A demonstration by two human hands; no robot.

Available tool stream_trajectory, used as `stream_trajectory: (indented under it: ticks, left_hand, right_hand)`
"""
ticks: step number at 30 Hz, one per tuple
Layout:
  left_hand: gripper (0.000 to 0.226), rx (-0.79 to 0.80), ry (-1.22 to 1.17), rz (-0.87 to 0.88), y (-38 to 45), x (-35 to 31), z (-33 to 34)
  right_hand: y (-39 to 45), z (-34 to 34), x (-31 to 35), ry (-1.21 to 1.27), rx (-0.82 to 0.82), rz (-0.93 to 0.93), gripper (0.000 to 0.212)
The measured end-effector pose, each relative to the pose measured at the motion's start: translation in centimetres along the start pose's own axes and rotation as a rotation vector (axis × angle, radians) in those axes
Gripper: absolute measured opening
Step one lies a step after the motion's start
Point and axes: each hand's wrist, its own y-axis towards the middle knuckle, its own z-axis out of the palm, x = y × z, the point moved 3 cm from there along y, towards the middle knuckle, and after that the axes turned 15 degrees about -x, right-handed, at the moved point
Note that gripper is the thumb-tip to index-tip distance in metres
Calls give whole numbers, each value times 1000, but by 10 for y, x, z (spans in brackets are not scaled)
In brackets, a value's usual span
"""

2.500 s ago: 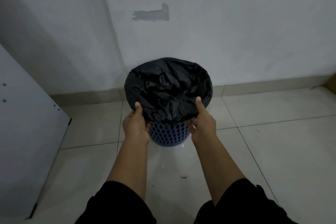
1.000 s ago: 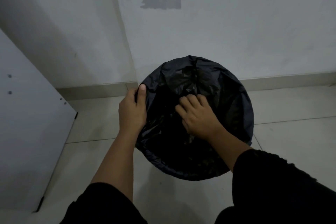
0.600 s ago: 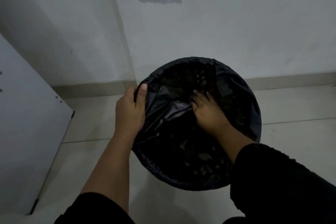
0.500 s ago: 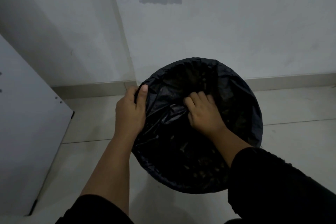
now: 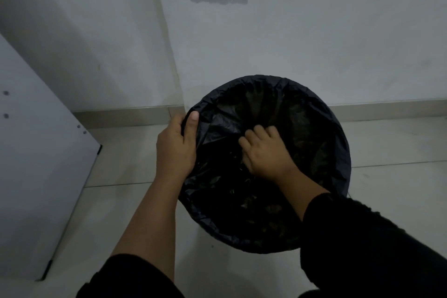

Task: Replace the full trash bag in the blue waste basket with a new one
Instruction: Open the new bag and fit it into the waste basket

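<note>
A black trash bag (image 5: 312, 128) lines the waste basket, folded over the whole rim so the blue basket itself is hidden. I look almost straight down into it. My left hand (image 5: 175, 150) grips the bag at the rim's left edge, thumb over the top. My right hand (image 5: 264, 151) is inside the basket with fingers curled, pressing on the crumpled plastic; whether it grips the plastic is unclear.
The basket stands on pale floor tiles (image 5: 391, 143) against a white wall (image 5: 314, 43) near a corner. A white panel (image 5: 36, 172) leans at the left, close to the basket.
The view has come closer and over the basket. My right hand went from the front rim into the bag and has been pushing the plastic about; my left hand stays on the left rim.
</note>
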Motion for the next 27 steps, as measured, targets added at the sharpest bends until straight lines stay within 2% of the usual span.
stream_trajectory:
  ticks: [2,3,4,6,8,10,12,13,16,18,19,21,24,27]
  left_hand:
    - [37,-10,7,7,0,1,-1]
    - [38,-11,6,8,0,1,-1]
    - [39,-11,5,8,0,1,-1]
    - [40,-10,7,6,0,1,0]
    - [41,-9,6,0,1,2,0]
    - [40,-12,7,-4,2,3,1]
    - [36,-16,19,-10,3,2,0]
    - [35,-18,26,-11,4,1,0]
    - [38,-11,20,2,4,-2,1]
    - [42,16,11,20,3,-5,3]
    - [43,25,13,36,2,-7,5]
    - [43,33,21,63,1,-10,8]
    - [41,23,36,52,3,-8,8]
    - [38,-3,38,4,4,-2,6]
  right_hand:
    - [11,0,-19,-85,69,90,19]
    - [12,3,-26,-101,170,154,24]
    - [9,7,-32,-100,270,224,35]
    - [3,16,-38,-97,351,279,50]
    - [1,8,-32,-64,304,225,42]
    - [-1,-2,-20,-36,125,129,23]
    - [-11,-6,-3,44,52,20,18]
    - [-18,-3,5,80,107,-27,22]
    - [-40,12,20,144,618,50,59]
    - [-53,20,26,194,917,119,69]
    - [-56,22,29,240,1014,153,72]
    - [-57,24,30,294,1093,185,72]
    - [-39,11,20,178,1073,111,59]
    - [-31,-9,4,42,1074,82,66]
